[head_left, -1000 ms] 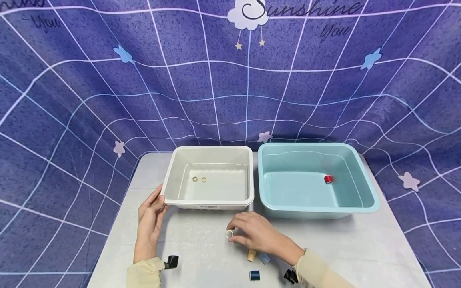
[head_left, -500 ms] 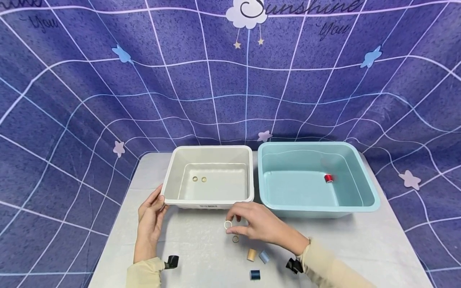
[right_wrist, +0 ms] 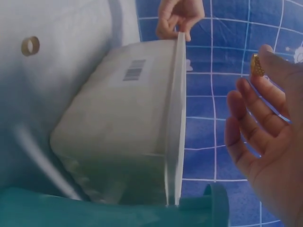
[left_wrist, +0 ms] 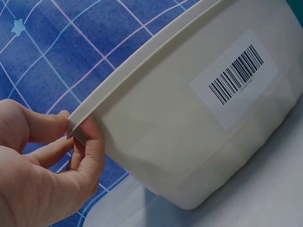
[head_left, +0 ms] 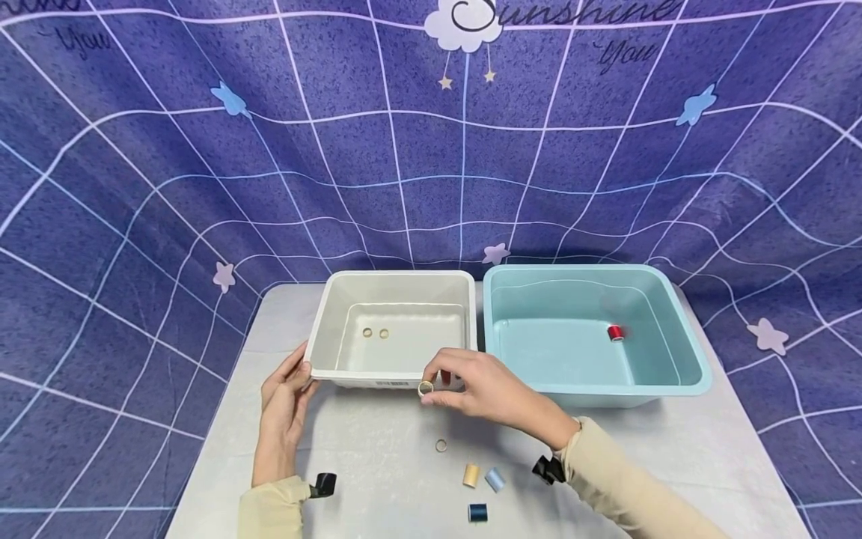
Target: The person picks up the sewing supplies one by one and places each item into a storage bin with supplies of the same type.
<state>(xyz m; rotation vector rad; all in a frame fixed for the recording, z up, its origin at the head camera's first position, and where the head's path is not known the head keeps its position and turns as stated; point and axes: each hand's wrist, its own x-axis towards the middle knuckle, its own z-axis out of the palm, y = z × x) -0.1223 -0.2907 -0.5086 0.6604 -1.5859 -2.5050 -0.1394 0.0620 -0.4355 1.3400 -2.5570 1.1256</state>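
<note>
Between thumb and index finger, my right hand (head_left: 481, 382) pinches a gold ring (right_wrist: 257, 65) just over the front rim of the white bin (head_left: 417, 352). The other fingers of that hand are loosely bent in the right wrist view. At the bin's front left corner, my left hand (left_wrist: 61, 161) grips the rim with thumb and fingers. Inside the bin lie two rings, one (head_left: 367, 332) left of the other (head_left: 384, 333). Another ring (head_left: 441, 445) lies on the table below my right hand.
A light blue tub (head_left: 559, 352) stands right of the bin and holds a red thread spool (head_left: 616, 332). Nearer on the table (head_left: 377, 479) lie a yellow spool (head_left: 471, 475), a light blue spool (head_left: 494, 479) and a navy spool (head_left: 477, 513). A patterned curtain (head_left: 431, 150) hangs behind.
My right hand has lifted the gold ring from the table and moved it forward to the bin's front rim, uncovering the ring on the table. My left hand stays on the bin.
</note>
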